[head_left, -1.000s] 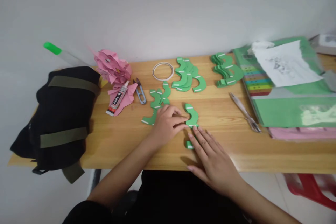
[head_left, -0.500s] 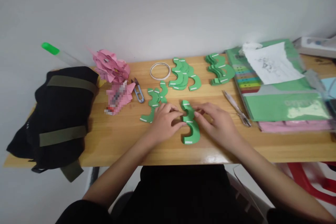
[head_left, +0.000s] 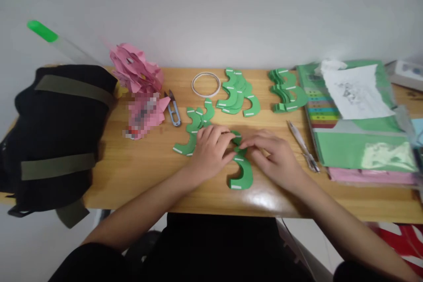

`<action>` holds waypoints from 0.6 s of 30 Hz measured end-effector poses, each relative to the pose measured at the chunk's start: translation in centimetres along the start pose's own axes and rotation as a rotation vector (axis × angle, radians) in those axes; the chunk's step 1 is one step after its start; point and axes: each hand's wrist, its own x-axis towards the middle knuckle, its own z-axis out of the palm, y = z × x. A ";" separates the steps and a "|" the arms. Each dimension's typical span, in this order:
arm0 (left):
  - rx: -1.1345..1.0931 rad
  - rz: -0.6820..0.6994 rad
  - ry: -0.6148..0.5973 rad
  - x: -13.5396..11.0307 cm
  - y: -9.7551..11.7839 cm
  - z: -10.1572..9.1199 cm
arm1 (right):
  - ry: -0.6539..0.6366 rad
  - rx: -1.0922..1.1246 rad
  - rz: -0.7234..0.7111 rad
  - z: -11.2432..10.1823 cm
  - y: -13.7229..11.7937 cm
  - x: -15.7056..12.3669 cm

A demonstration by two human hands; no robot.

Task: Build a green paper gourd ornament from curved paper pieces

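Note:
A stack of green wavy paper cutouts [head_left: 246, 174] with white strips of tape lies on the table in front of me. My left hand [head_left: 213, 147] curls over its upper left side, fingertips and thumb on the edge. From the other side my right hand [head_left: 272, 152] pinches at the upper curve with index finger and thumb. The fingers partly hide that upper part. Left of my left hand, more green cutouts [head_left: 190, 143] lie spread and overlapping, some covered by the hand. Another group of green cutouts [head_left: 231, 97] rests behind the hands, and a thicker green stack [head_left: 287, 92] stands farther right.
A tape roll [head_left: 193, 84], thread snips [head_left: 174, 112] and pink folded paper [head_left: 137, 70] are at back left. A black bag [head_left: 66, 119] covers the left end. To the right lie a pen [head_left: 302, 145], a green paper pack [head_left: 343, 141] and a sketched white sheet [head_left: 360, 92].
My right fingertips have moved inward onto the upper curve of the stack, and my left fingers now cover more of its top. The whole view has shifted slightly.

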 end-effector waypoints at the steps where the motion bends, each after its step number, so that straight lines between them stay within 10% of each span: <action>1: 0.017 0.050 0.031 -0.1 0.0 0.0 | -0.028 0.058 0.049 -0.3 0.0 0.3; 6: 0.074 0.209 0.114 0.0 0.2 0.0 | -0.056 0.096 0.123 -0.7 1.5 2.6; 18: 0.033 0.027 0.063 -0.4 0.6 0.7 | -0.241 -0.079 -0.108 -0.5 3.6 3.7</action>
